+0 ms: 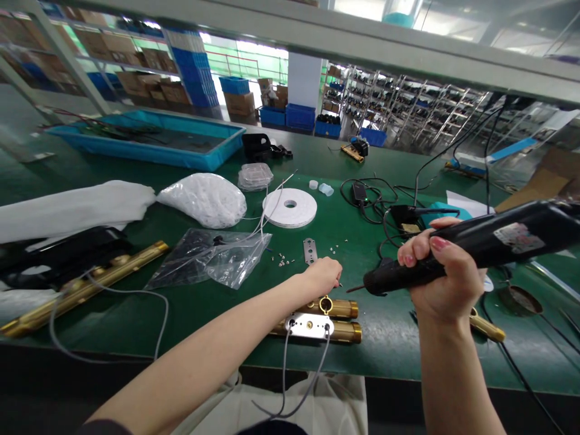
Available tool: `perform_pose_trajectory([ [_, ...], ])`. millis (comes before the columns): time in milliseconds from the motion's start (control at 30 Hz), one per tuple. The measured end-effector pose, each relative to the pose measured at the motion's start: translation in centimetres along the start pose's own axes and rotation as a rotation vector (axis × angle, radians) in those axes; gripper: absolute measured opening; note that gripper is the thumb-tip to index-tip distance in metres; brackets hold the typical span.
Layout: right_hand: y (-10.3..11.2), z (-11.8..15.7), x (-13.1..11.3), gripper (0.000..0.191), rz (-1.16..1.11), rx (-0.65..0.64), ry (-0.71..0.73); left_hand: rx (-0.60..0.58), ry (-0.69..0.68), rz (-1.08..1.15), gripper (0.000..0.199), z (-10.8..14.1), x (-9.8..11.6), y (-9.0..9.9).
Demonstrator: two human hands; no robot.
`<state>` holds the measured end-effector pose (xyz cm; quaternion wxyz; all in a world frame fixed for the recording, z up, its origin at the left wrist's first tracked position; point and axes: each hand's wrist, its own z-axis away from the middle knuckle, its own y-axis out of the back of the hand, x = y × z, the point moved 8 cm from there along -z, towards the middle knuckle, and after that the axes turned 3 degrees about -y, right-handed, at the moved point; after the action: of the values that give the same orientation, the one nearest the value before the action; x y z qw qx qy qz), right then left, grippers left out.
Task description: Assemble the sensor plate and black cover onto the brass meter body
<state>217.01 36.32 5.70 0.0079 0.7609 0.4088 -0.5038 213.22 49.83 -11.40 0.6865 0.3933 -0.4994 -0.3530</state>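
Your right hand is wrapped tight around the black screwdriver, fingers curled over the barrel, its tip aimed left and hanging just above the brass fitting. Your left hand sits just behind that fitting, fingers pressed together as if pinching something small at their tips; what it is, I cannot tell.

The fitting lies at the near edge of the green tabletop, two brass tubes side by side with a silver plate across them and grey wires drooping off the edge toward you. It looks heavy, stiff and smooth, so it will likely roll or slide under a push from the driver. Hold it by the tube ends, clear of the plate and wires, which look soft and easy to snag.

Loose screws and a second plate lie just beyond your left hand. They are tiny and light, so pinch them from above. A clear bag and a white roll sit further back.
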Motion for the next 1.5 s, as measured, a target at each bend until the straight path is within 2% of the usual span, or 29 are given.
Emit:
perform_pose_trajectory([
  [100, -0.2, 0.0, -0.1, 0.017, 0.011, -0.003, 0.007, -0.001, 0.041, -0.008, 0.017, 0.3, 0.3, 0.2],
  [267, -0.6, 0.1, -0.3, 0.019, 0.026, -0.010, 0.013, 0.020, 0.071, 0.034, 0.011, 0.6, 0.7, 0.6],
  [400, -1.0, 0.4, -0.4, 0.019, 0.003, -0.005, -0.002, 0.126, 0.046, 0.114, 0.006, 2.1, -0.1, 2.4],
  [500, -1.6, 0.7, -0.7, 0.019, -0.034, -0.001, -0.004, 0.287, 0.024, 0.221, 0.005, 5.7, -1.4, 4.6],
  [600, -2.8, 1.1, -0.8, 0.019, -0.076, -0.008, 0.001, 0.438, 0.032, 0.339, 0.010, 10.7, -2.6, 5.7],
  [700, -4.5, 1.8, -0.5, 0.020, -0.138, -0.024, -0.014, 0.588, 0.022, 0.508, 0.020, 15.1, -3.2, 5.4],
  [800, -6.3, 2.5, -0.2, 0.019, -0.183, -0.050, -0.024, 0.660, 0.013, 0.580, 0.026, 17.4, -3.3, 4.2],
  [1000, -8.5, 3.5, 0.1, 0.019, -0.190, -0.099, -0.026, 0.752, -0.002, 0.487, 0.041, 18.4, -3.5, 3.6],
  [1300, -9.1, 4.1, 0.6, 0.018, -0.212, -0.140, -0.049, 0.817, -0.037, 0.378, 0.045, 19.3, -3.4, 3.7],
  [1500, -9.0, 4.4, 1.1, 0.017, -0.213, -0.111, -0.066, 0.885, -0.071, 0.117, 0.040, 19.8, -2.3, 3.9],
])
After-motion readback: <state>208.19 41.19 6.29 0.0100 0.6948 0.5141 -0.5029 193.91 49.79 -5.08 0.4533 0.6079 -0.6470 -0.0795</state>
